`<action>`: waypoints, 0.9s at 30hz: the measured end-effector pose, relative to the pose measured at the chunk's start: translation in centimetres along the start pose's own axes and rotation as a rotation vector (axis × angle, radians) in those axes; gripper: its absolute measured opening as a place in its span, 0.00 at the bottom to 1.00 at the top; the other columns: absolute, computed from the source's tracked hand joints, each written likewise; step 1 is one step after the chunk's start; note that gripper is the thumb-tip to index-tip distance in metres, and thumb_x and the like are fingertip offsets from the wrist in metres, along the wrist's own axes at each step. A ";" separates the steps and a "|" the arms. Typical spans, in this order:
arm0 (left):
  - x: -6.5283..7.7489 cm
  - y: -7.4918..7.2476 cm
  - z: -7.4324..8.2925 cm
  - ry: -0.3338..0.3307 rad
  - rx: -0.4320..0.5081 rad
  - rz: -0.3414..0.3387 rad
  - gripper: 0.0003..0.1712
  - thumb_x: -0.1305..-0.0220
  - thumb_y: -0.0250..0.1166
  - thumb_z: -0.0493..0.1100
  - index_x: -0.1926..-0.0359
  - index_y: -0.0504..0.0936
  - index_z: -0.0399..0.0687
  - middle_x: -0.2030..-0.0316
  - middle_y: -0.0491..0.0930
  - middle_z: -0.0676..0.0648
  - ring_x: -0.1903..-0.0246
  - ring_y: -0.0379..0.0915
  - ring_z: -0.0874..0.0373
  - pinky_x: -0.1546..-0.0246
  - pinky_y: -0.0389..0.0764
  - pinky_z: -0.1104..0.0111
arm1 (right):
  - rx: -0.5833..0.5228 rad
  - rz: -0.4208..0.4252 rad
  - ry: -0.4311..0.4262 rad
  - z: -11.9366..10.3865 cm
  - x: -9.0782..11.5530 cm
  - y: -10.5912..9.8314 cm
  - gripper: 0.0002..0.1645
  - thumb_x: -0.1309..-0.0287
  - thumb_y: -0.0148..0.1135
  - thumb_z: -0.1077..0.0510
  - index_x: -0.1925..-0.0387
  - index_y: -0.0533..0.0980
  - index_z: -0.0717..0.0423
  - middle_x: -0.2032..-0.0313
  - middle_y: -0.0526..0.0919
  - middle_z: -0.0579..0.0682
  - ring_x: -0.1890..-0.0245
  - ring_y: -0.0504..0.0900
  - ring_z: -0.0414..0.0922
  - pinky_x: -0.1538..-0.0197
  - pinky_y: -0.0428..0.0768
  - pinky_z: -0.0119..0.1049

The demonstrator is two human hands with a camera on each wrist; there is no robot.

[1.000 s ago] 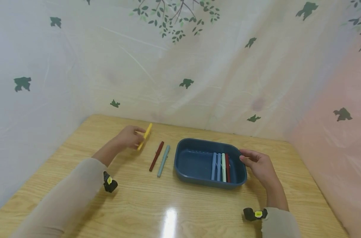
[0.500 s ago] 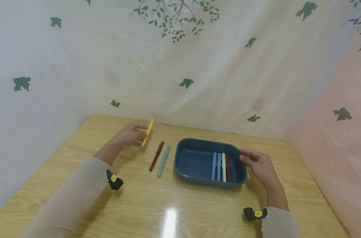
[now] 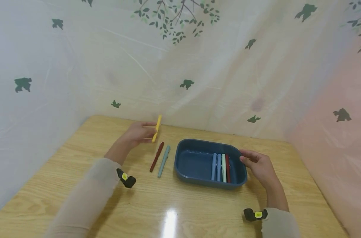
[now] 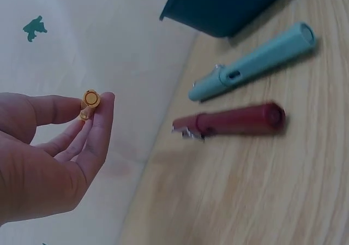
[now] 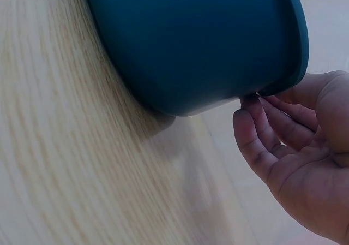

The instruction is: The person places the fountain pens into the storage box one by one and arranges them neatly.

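Note:
My left hand (image 3: pixel 140 133) pinches a yellow pen (image 3: pixel 157 129) between thumb and fingers, raised above the table's far left part. In the left wrist view the yellow pen (image 4: pixel 91 98) points end-on at the camera. A dark red pen (image 3: pixel 157 157) and a light teal pen (image 3: pixel 163 161) lie side by side on the table, between that hand and a dark blue box (image 3: pixel 192 182). Inside the box, at its right, several pens (image 3: pixel 223 168) lie in a row: two blue, one pale green, one red. My right hand (image 3: pixel 259 167) grips the box's right rim with thumb and fingers.
The wooden table (image 3: pixel 129 211) reaches back to a pale curtain (image 3: pixel 156 79) printed with leaves and birds. Another stretch of curtain hangs along the right side. Black wrist cameras (image 3: pixel 126 178) sit on both sleeves.
My left hand has carried the yellow pen to the right and a little farther back, with the pen rising from near the table. The right hand and the box have stayed in place.

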State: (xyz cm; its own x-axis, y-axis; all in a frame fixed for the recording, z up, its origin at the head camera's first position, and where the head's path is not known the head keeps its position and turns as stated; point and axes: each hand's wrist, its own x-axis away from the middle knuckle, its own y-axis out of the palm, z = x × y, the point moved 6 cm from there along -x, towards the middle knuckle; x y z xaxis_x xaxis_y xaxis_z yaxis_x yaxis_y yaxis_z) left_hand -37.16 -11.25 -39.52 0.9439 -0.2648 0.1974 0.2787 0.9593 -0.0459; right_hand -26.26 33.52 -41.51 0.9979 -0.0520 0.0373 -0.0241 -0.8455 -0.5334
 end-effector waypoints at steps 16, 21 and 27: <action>-1.5 4.8 1.6 0.015 0.262 -0.033 0.30 0.28 0.59 0.31 0.27 0.68 0.39 0.52 0.79 0.39 0.57 0.84 0.50 0.39 0.78 0.49 | -0.001 -0.025 0.007 0.0 -1.0 -0.1 0.32 0.27 0.59 0.42 0.30 0.73 0.53 0.30 0.72 0.58 0.34 0.74 0.59 0.31 0.72 0.60; -1.9 6.5 2.2 0.029 0.310 -0.057 0.30 0.29 0.59 0.29 0.28 0.68 0.37 0.52 0.79 0.37 0.60 0.84 0.49 0.37 0.76 0.45 | 0.003 -0.027 0.007 0.0 -1.3 -0.2 0.32 0.27 0.59 0.41 0.30 0.73 0.53 0.30 0.72 0.58 0.34 0.75 0.59 0.32 0.73 0.60; -2.5 8.3 2.1 0.026 0.301 -0.082 0.28 0.29 0.59 0.29 0.29 0.70 0.36 0.55 0.81 0.40 0.63 0.84 0.51 0.47 0.85 0.52 | 0.003 -0.029 -0.008 0.1 -1.6 -0.2 0.32 0.27 0.59 0.41 0.30 0.73 0.53 0.30 0.73 0.58 0.35 0.75 0.58 0.33 0.74 0.58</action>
State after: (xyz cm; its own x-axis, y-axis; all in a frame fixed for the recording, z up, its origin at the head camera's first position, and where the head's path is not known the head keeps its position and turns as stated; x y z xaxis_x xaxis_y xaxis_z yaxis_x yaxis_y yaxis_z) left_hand -37.55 -2.37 -38.32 0.9259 -0.3408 0.1628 0.2924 0.9197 0.2618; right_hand -27.87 33.86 -41.50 0.9987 -0.0234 0.0463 0.0050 -0.8450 -0.5347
